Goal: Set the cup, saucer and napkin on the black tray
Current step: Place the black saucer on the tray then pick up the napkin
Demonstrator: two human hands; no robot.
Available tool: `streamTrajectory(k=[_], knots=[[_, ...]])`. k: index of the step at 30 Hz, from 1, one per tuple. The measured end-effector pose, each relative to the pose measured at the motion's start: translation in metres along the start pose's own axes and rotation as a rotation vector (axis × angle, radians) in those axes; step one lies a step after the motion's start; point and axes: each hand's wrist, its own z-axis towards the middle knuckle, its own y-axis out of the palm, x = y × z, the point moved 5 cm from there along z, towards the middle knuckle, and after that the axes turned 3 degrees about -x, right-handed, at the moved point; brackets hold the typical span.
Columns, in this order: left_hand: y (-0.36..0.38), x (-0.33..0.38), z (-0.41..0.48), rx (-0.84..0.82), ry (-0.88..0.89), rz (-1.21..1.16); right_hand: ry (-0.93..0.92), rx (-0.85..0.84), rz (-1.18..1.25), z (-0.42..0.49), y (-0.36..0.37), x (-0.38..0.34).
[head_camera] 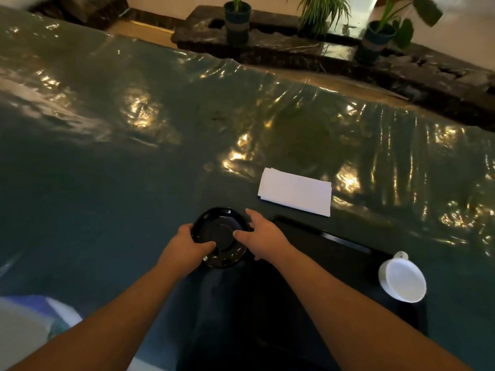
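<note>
A: Left to right. Left hand (pixel 187 243) grips the near-left rim of the black saucer (pixel 220 236), thumb lying over the lip, fingers clamped on it.

B: And the other grip?

A: Right hand (pixel 261 235) is on the saucer's right rim, thumb pressing the inner face, fingers spread down the outer edge. Both grips closed on the saucer. Whether it rests on the bench (pixel 107 170) or is just clear of it, I cannot tell.

B: Which way to the target?

A: The black tray (pixel 334 250) lies to the right of the saucer, its left corner just beside the right hand. Its long axis runs from there away to the near right. My judgement: a short carry rightward.

B: The rest?

A: Folded white napkin (pixel 294 191) sits on the bench just beyond the tray's far edge. White cup (pixel 403 281) stands at the tray's right end, handle pointing away; on the tray or beside it, unclear. Right hand is nearer both.
</note>
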Motion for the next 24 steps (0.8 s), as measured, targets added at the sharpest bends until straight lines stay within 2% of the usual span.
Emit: streamTrajectory(k=[5, 10, 17, 21, 24], knots=[[0.005, 0.034, -0.023, 0.116, 0.136, 0.015, -0.132, 0.282, 0.026, -0.02, -0.025, 0.003], [0.055, 0.073, -0.044, -0.041, 0.205, 0.055, -0.03, 0.4, 0.077, -0.051, -0.065, 0.059], [0.132, 0.095, -0.051, -0.22, 0.2, 0.163, 0.08, 0.455, 0.061, -0.082, -0.101, 0.133], [0.145, 0.099, -0.051, -0.203, 0.174, 0.218, 0.104, 0.383, 0.063, -0.082, -0.099, 0.146], [0.141, 0.109, -0.055, -0.128, 0.206, 0.327, 0.059, 0.324, 0.067, -0.081, -0.096, 0.143]])
